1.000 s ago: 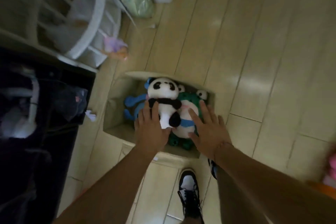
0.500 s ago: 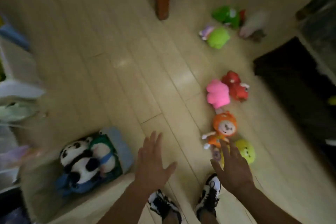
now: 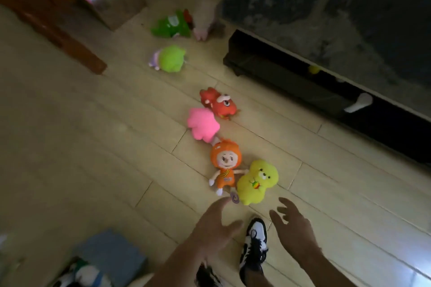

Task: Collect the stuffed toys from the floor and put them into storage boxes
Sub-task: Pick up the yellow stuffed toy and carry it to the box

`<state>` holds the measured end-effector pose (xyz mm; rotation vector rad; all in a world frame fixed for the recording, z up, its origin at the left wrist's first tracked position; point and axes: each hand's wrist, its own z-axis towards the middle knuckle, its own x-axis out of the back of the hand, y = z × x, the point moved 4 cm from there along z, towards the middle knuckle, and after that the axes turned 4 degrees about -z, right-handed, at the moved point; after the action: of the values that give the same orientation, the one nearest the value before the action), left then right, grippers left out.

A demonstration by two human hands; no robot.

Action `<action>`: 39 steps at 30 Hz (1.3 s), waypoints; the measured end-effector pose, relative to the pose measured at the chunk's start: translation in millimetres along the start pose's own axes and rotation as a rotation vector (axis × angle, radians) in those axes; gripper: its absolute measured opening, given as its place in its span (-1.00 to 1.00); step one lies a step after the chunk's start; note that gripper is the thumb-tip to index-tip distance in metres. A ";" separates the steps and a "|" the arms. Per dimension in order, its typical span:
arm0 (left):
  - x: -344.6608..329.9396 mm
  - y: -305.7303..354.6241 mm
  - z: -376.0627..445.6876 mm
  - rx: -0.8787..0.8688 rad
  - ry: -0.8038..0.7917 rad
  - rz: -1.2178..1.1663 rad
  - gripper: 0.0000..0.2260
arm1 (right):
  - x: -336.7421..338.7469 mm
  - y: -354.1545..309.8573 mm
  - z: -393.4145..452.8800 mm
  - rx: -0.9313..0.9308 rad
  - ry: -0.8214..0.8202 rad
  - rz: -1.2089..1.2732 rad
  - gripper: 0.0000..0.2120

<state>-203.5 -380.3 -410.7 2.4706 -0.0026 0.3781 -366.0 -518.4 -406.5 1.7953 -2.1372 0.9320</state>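
Toys strung along the floor

Doll [image 3: 225,165] and bear [image 3: 256,182] lie touching, just ahead of both hands; bear to the right. Star-shaped toy [image 3: 203,124] next beyond, then horned toy [image 3: 219,102] touching it. Round toy [image 3: 169,58] farther on; frog toy [image 3: 171,24] farthest, beside the cabinet [image 3: 303,72] along the floor's right edge. Storage box [image 3: 102,261] at lower left corner, toys inside.
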 end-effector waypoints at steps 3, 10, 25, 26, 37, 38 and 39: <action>-30.0 6.6 45.5 0.066 -0.097 -0.056 -0.46 | -7.1 25.8 46.6 -0.132 -0.061 0.274 -0.61; -97.5 -60.6 227.5 0.096 -0.157 0.031 -0.24 | -79.7 117.2 193.4 -0.369 -0.068 0.636 -0.58; -141.6 -105.5 319.1 0.140 -0.156 -0.046 -0.34 | -164.3 161.2 265.6 -0.137 -0.106 0.776 -0.59; -133.2 -89.6 296.0 0.139 -0.162 -0.114 -0.31 | -147.7 150.5 244.8 -0.122 -0.103 0.776 -0.63; 53.3 115.6 -37.1 -0.035 0.210 -0.680 -0.44 | 66.8 -92.8 -33.0 0.312 -0.213 0.438 -0.57; 73.4 121.2 -71.9 -0.061 0.267 -0.716 -0.39 | 72.5 -117.9 -61.1 0.359 -0.238 0.398 -0.49; 91.0 120.7 -103.8 -0.086 0.328 -0.741 -0.29 | 76.3 -144.9 -91.2 0.418 -0.254 0.355 -0.41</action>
<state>-155.3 -407.4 -235.9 2.1070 0.9738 0.4274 -270.2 -537.4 -246.5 1.8219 -2.6398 1.3886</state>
